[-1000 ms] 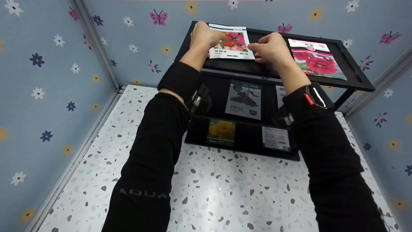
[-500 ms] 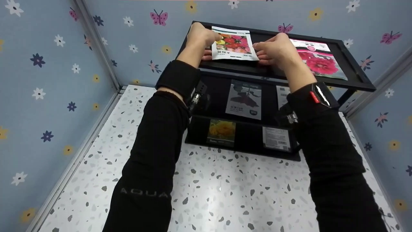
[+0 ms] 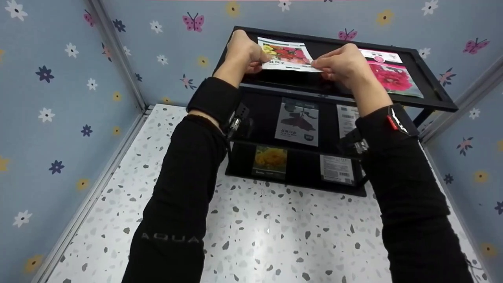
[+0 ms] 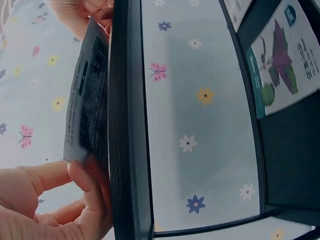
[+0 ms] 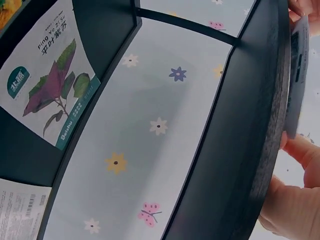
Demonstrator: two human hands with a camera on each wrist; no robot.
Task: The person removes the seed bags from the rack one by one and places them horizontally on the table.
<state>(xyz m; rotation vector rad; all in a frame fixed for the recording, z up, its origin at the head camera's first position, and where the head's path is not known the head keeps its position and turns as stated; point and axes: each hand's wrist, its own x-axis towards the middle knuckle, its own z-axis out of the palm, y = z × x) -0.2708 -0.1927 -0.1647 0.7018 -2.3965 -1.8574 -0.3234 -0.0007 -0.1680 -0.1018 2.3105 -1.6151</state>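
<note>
In the head view a flower seed packet (image 3: pixel 289 55), white with red, pink and yellow blooms, is held tilted above the left part of the black rack's top shelf (image 3: pixel 290 80). My left hand (image 3: pixel 244 51) pinches its left edge between thumb and fingers. At the opposite edge my right hand (image 3: pixel 346 65) pinches the near right corner. From the left wrist, the packet's back (image 4: pixel 85 110) shows over the shelf rim, with thumb and finger of the left hand (image 4: pixel 60 200) meeting at its corner. The right wrist view shows the right hand (image 5: pixel 297 195) at the packet's other end.
A second packet with a pink flower (image 3: pixel 393 76) lies on the top shelf's right side. Lower tiers hold a purple-leaf packet (image 3: pixel 298 122), a yellow-flower packet (image 3: pixel 270 159) and a white printed packet (image 3: pixel 337 169). Flower-patterned walls (image 3: pixel 149 67) enclose the rack; the floor (image 3: pixel 267 236) is speckled.
The packet has tipped and come slightly nearer, its near edge lifted off the shelf. My right hand has moved a little right and now pinches its corner; my left hand has shifted slightly nearer.
</note>
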